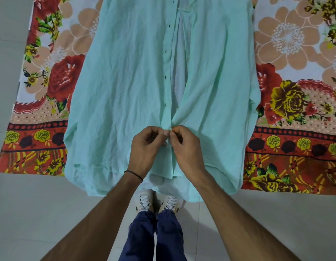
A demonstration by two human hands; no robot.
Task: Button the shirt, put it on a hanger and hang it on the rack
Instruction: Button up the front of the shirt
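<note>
Pinching the shirt (125, 81) edges together in curled fingers, the left hand (146, 147) and right hand (189, 148) meet, seemingly to start buttoning at the hem; beyond them it gapes open.

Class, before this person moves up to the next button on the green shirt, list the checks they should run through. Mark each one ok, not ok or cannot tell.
1. Both hands on the placket: the left hand and right hand pinch the shirt near its hem: ok.
2. This button through its hole: the fingers hide it: cannot tell.
3. Upper fronts closed: they gape apart beside the four unfastened buttonholes: not ok.
4. Shirt supported: it lies spread on the floral bedsheet, with the hem hanging over the edge: ok.
5. Hanger ready: none in view: cannot tell.
</note>
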